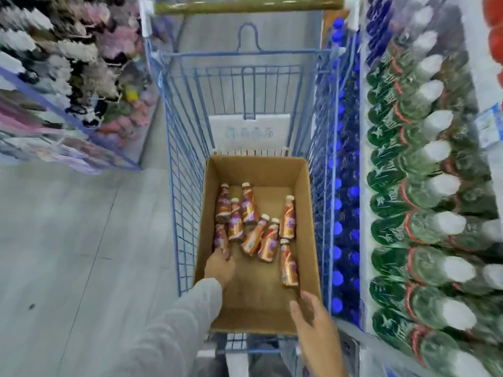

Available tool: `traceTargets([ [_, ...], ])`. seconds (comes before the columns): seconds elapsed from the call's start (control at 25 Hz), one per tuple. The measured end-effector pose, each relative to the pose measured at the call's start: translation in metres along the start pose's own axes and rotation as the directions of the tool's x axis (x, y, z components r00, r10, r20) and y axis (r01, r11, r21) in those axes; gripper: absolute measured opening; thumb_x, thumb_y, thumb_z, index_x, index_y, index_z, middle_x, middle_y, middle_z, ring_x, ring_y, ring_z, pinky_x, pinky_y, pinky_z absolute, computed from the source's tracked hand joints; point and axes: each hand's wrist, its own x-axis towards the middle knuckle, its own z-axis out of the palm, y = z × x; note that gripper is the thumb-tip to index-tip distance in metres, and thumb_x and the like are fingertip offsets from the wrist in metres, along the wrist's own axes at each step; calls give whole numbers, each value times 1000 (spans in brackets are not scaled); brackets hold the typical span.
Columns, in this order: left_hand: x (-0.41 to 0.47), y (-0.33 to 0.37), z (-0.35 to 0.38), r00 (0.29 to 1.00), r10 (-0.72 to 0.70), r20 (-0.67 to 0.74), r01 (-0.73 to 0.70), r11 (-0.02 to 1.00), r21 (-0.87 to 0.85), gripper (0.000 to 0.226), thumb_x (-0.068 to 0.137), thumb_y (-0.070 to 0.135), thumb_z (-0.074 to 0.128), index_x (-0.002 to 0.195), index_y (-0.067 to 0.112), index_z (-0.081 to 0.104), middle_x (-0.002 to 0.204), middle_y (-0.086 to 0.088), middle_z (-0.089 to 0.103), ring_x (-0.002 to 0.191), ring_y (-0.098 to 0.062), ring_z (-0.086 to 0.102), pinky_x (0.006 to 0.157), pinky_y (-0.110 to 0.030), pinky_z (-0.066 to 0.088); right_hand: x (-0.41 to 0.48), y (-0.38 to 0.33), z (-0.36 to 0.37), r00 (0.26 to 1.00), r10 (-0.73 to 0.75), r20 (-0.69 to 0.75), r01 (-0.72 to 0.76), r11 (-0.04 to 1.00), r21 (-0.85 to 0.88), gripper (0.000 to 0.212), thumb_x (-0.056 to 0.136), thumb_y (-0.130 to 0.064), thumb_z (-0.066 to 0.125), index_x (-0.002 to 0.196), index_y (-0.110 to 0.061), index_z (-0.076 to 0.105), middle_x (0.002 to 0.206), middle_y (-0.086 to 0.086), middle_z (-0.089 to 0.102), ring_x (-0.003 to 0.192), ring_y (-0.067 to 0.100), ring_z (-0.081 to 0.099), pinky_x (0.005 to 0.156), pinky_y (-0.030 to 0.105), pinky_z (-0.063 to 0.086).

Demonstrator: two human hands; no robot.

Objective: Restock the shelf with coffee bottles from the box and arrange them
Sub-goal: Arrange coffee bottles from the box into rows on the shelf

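An open cardboard box [304, 213] sits inside a blue wire shopping cart [179, 164]. Several small orange-and-purple coffee bottles with cream caps lie loose on the box floor. My left hand [219, 266], in a grey sleeve, reaches into the box and closes on the leftmost coffee bottle [221, 239]. My right hand [313, 319] hovers over the box's near right corner, fingers apart and empty, just below another lying bottle [288, 265]. The shelf [366, 164] on the right carries rows of bottles.
The right shelf holds blue-capped bottles [345, 191] low down and green bottles with white caps [424, 186] above. On the left stands a rack of soft goods [68, 77]. Grey floor [68, 240] spreads left of the cart. A white card hangs at the cart's far end.
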Motion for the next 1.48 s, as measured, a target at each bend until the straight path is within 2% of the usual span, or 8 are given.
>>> traceTargets([
  [0.2,102,-16,47,988,-138,-73,149,973,176,61,96,29,53,150,6,34,142,-24,47,126,-41,51,107,-46,43,23,22,19,995,92,27,-90,993,-78,42,94,-49,60,134,-43,50,140,-18,52,129,8,48,112,32,36],
  [0.4,144,-35,96,962,-192,-196,256,885,390,70,98,31,53,149,-6,23,152,-25,28,133,-40,40,102,-46,44,32,34,37,983,167,78,-163,985,-55,34,92,-44,63,125,-45,52,134,-18,54,129,6,47,102,21,37],
  [0.6,141,-44,98,939,-334,-87,341,935,100,90,92,40,67,152,-6,17,146,-26,43,131,-42,49,106,-48,44,43,30,38,984,159,82,-148,981,-123,32,93,-47,62,124,-47,52,135,-20,55,127,6,48,113,32,38],
  [0.76,97,-38,63,943,-334,-2,330,934,-138,72,90,43,68,143,2,41,135,-19,57,121,-38,57,105,-46,45,62,4,27,988,84,132,-59,981,-185,46,96,-52,55,140,-41,47,140,-21,49,132,8,46,113,38,39],
  [0.92,20,-28,28,977,-192,89,210,927,-311,56,87,44,72,131,18,48,118,-7,66,102,-24,66,97,-47,53,119,-12,41,995,36,89,-21,987,-160,36,97,-42,55,131,-29,54,124,-6,62,112,16,60,93,38,51],
  [1.12,-44,-22,-3,981,-116,157,170,904,-392,50,88,49,69,129,31,46,115,9,64,103,-10,63,89,-31,53,221,9,99,978,187,88,-143,919,-367,57,92,-34,55,143,-13,40,139,17,50,127,38,49,106,47,41],
  [1.28,-57,-31,-7,981,-155,115,189,902,-388,52,87,52,66,130,34,45,115,15,60,103,-6,60,77,-22,46,237,27,132,977,200,-68,-207,842,-498,72,89,-25,67,144,1,27,139,24,38,124,39,47,101,46,46],
  [1.48,-51,-43,-9,980,-168,106,195,915,-352,60,88,47,69,139,32,43,119,11,58,106,-8,58,78,-22,47,241,50,140,905,422,-51,-423,906,-6,81,82,-27,75,146,-10,29,140,20,49,120,41,55,101,47,49],
])
